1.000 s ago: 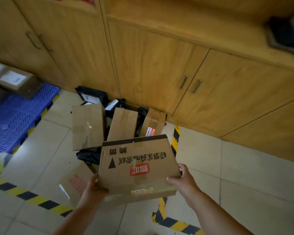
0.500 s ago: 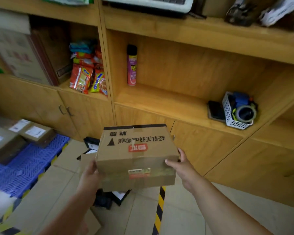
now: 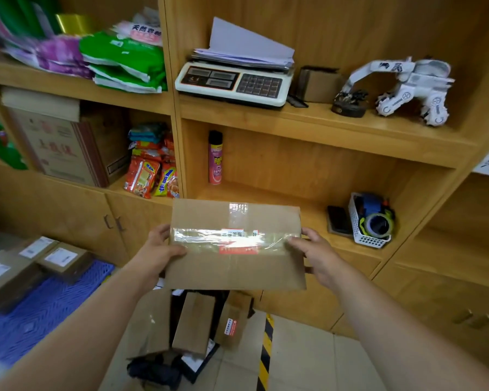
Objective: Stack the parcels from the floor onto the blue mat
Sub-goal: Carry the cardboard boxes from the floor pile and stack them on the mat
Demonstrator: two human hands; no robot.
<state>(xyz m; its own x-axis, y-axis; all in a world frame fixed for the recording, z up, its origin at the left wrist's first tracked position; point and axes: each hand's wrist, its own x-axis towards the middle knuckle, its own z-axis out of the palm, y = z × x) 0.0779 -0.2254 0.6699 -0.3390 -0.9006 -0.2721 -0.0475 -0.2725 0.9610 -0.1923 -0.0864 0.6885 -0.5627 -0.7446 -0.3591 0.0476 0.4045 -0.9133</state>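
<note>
I hold a brown cardboard parcel (image 3: 235, 266) with clear tape and a red label at chest height, its taped face turned toward me. My left hand (image 3: 160, 251) grips its left edge, thumb on the front. My right hand (image 3: 312, 251) grips its right edge the same way. Below it, several more cardboard parcels (image 3: 194, 323) and dark bags (image 3: 156, 372) lie on the tiled floor against the cabinet. The blue mat (image 3: 34, 314) lies at the lower left, with three labelled parcels (image 3: 62, 259) standing at its far end.
Wooden shelving fills the view ahead, holding a weighing scale (image 3: 232, 83), a spray can (image 3: 215, 158), snack packets (image 3: 151, 176), a white basket with tape rolls (image 3: 371, 221) and a toy model (image 3: 401, 86). Yellow-black floor tape (image 3: 264, 351) runs beside the pile.
The parcel has risen from the floor pile to chest height and tipped so its taped face points at me. My view has lifted from the floor to the shelves.
</note>
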